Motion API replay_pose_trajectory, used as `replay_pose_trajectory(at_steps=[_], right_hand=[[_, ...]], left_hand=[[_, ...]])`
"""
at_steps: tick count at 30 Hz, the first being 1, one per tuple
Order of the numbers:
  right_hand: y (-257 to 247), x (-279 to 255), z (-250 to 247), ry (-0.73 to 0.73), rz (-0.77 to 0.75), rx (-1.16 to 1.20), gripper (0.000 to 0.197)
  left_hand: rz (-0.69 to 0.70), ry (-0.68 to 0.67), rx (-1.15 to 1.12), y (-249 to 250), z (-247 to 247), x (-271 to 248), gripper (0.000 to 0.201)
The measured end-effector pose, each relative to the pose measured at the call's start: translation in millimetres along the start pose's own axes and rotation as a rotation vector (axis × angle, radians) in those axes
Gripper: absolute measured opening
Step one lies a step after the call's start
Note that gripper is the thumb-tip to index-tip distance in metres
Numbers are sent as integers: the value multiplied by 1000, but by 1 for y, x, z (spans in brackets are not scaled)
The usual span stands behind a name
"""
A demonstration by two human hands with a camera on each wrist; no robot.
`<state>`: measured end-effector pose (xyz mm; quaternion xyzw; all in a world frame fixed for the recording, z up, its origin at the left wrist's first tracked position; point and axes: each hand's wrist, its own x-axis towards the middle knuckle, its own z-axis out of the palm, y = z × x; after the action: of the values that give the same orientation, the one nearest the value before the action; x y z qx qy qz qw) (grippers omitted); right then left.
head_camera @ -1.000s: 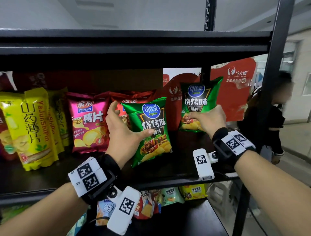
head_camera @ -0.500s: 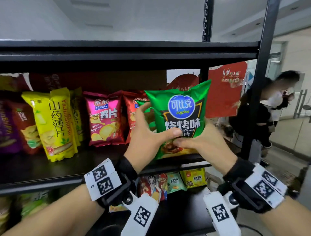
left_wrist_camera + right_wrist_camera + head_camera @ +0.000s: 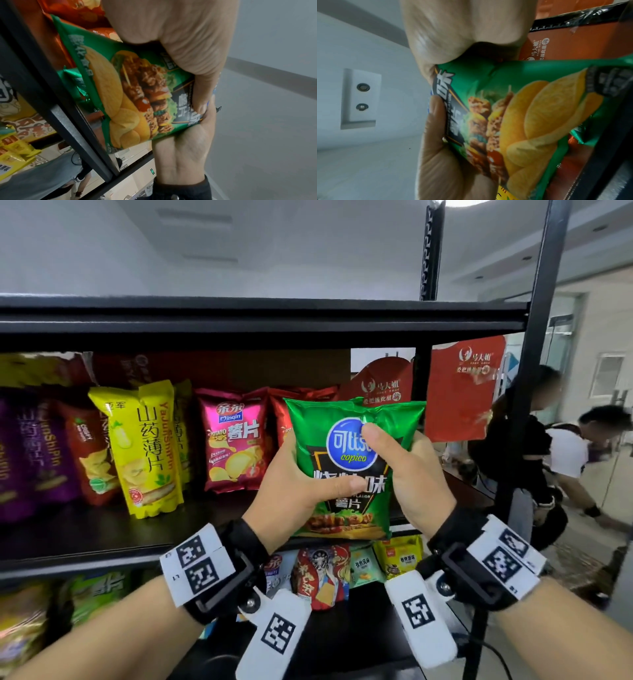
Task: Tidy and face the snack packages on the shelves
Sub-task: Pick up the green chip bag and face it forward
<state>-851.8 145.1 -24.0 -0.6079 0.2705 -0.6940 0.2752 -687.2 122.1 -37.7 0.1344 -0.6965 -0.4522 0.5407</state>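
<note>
A green Copico chip bag (image 3: 352, 474) is held upright, label toward me, in front of the middle shelf (image 3: 102, 542). My left hand (image 3: 301, 484) grips its left side with the thumb across the front. My right hand (image 3: 407, 470) grips the right side, thumb on the blue logo. A second green edge shows just behind the top, and the left wrist view shows another green bag (image 3: 73, 81) behind the front bag (image 3: 133, 94). In the right wrist view the same front bag (image 3: 530, 115) fills the frame. All fingers behind the bags are hidden.
On the middle shelf stand purple bags (image 3: 27, 457), a yellow bag (image 3: 147, 446), a pink bag (image 3: 236, 440) and a red bag (image 3: 284, 419). The lower shelf holds more snack bags (image 3: 322, 573). A black upright post (image 3: 534, 371) is at right, with people (image 3: 534, 460) beyond it.
A second ago each hand held its own green bag, apart on the shelf. The right hand brought its bag over in front of the left one, and both hands now hold them together, higher.
</note>
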Motion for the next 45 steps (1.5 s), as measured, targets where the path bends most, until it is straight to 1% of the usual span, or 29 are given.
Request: replay_pose_trajectory(at_steps=[2, 5, 7, 9, 11, 12, 14, 16, 17, 18, 19, 20, 23, 25, 26, 28, 29, 30, 31, 32, 33, 35, 37, 39, 41, 43, 45], right_hand=[[1, 1, 3, 61, -18, -118, 24], [1, -1, 7, 109, -37, -304, 44], [0, -2, 11, 145, -71, -351, 55], [0, 0, 13, 138, -103, -375, 54], [2, 5, 14, 134, -110, -424, 48], [4, 8, 13, 141, -102, -446, 47], [9, 16, 10, 190, -58, -474, 47], [9, 25, 8, 259, 73, -383, 44], [8, 28, 8, 276, 161, -300, 44], [7, 30, 7, 269, 243, -231, 46], [6, 30, 6, 235, 310, -189, 51], [5, 29, 5, 169, 361, -158, 53], [0, 15, 8, -103, 458, 14, 50], [-3, 8, 11, -196, 478, 75, 54], [-4, 7, 11, -208, 472, 72, 52], [-9, 11, 10, -204, 491, 44, 36], [-14, 15, 8, -197, 507, 23, 25], [-19, 20, 5, -187, 519, 2, 23], [-23, 25, 2, -172, 530, -1, 26], [-24, 29, -1, -171, 558, 56, 27], [-27, 32, -3, -173, 602, 145, 31], [-32, 32, -2, -204, 727, 313, 51], [-31, 29, 0, -247, 800, 412, 56], [-27, 25, 4, -261, 829, 461, 62], [-25, 23, 13, -203, 841, 418, 66], [-24, 20, 18, -113, 808, 317, 56], [-24, 14, 20, -92, 740, 263, 44]], left_hand=[[-4, 10, -18, 2, -1, -2, 71], [-12, 58, -48, 4, -3, -5, 54], [-46, 84, -81, 6, -6, -5, 44], [-82, 113, -118, 8, -7, -3, 42], [-112, 146, -147, 9, -8, 0, 50], [-123, 140, -145, 9, -8, 0, 54], [-137, 66, -84, 10, -12, 1, 60], [-157, -42, 12, 11, -16, 1, 70], [-168, -78, 45, 12, -17, 0, 75], [-177, -82, 69, 12, -19, 0, 77], [-176, -57, 81, 11, -21, 0, 76], [-175, -16, 76, 10, -21, 0, 75], [-210, 126, -9, 12, -22, 4, 69], [-240, 140, 11, 14, -24, 8, 68], [-256, 125, 48, 17, -25, 8, 69], [-285, 91, 127, 22, -27, 10, 74], [-298, 93, 155, 23, -29, 10, 71], [-288, 109, 160, 24, -31, 11, 61], [-264, 125, 136, 25, -32, 12, 47], [-244, 121, 101, 26, -34, 12, 37], [-234, 112, 75, 25, -35, 12, 36], [-235, 93, 42, 20, -35, 11, 39], [-252, 62, 8, 16, -30, 8, 36], [-311, 30, -54, 13, -24, 5, 42], [-364, -4, -108, 11, -20, 4, 50], [-396, -27, -169, 8, -16, 5, 54], [-404, -26, -252, 5, -12, 5, 57]])
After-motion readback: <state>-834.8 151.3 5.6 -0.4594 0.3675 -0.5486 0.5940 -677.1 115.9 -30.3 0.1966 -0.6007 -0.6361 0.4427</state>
